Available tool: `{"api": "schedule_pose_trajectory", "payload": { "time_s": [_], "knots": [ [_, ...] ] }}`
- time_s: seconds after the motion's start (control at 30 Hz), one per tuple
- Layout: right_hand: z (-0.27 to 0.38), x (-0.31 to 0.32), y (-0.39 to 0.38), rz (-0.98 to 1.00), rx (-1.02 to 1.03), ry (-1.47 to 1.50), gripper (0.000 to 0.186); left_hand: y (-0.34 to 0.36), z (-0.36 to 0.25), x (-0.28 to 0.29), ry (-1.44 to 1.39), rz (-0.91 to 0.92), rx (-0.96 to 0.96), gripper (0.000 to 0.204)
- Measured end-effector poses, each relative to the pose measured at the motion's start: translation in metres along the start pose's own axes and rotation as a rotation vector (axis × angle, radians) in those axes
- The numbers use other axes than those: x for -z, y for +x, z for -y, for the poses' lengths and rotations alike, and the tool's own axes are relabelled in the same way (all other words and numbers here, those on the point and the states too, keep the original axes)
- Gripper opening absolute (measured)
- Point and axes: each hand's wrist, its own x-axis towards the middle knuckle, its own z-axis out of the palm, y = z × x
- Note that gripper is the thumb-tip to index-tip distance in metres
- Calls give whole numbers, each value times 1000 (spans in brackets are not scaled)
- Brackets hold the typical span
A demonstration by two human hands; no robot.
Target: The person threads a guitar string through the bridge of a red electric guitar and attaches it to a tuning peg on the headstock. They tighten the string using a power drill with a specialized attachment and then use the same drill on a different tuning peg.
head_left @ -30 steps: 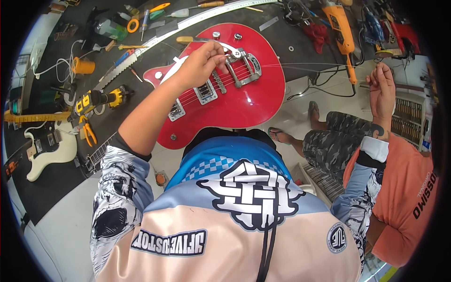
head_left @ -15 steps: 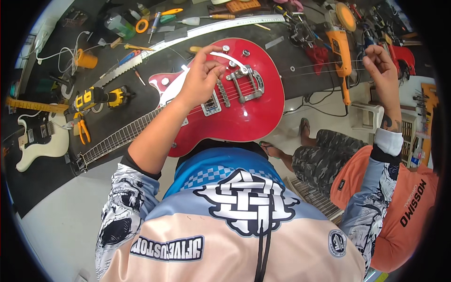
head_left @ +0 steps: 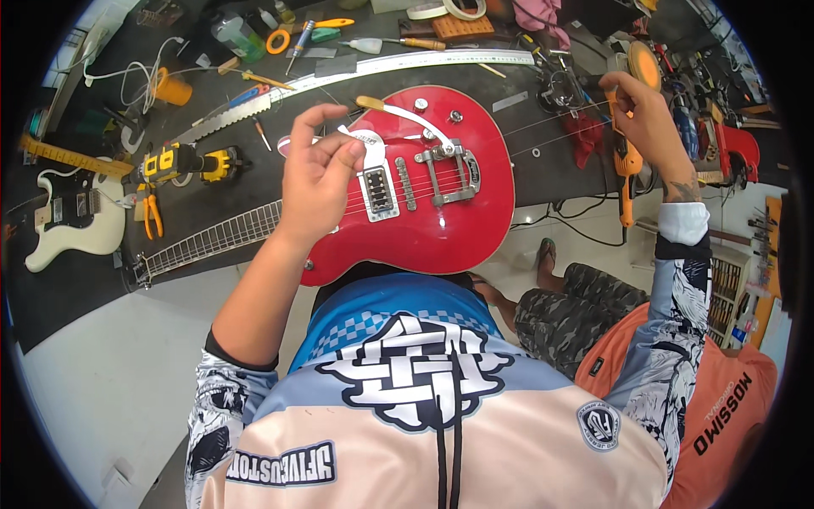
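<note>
1. The left hand [head_left: 312, 185] hovers above the red guitar [head_left: 462, 233], close to the neck pickup [head_left: 379, 193]. Its fingers are bent, the index lifted apart from the thumb; the thumb tip lies close to the other fingertips, in a narrow gap. I cannot tell whether anything is pinched there (the white pickguard [head_left: 368, 144] directly behind confuses the outline).
2. The right hand [head_left: 642, 112] is raised well to the right of the guitar, fingers curled and nearly closed, holding a thin string [head_left: 560, 121] that stretches through the air from the tailpiece [head_left: 445, 174].
3. The guitar lies face up on the dark worktop [head_left: 544, 176], its lower side against the person's waist and its neck [head_left: 212, 243] pointing left.
4. A white lever [head_left: 415, 116] with a tan tip arches over the guitar's body, just right of the left hand.
5. Beyond the string, an orange power tool [head_left: 627, 163] sits near the right hand, while a yellow-and-black drill [head_left: 188, 163] lies left of the left hand.
</note>
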Motion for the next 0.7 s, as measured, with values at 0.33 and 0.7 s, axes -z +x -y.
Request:
{"api": "schedule_pose_trajectory", "payload": {
  "time_s": [0.33, 0.7],
  "knots": [
    [-44, -48, -21, -156, 86, -96, 46, -38, -25, 5, 42, -120, 65, 27],
    [-62, -88, -38, -598, 46, -48, 34, -53, -56, 12, 105, -202, 113, 32]
  ]
}}
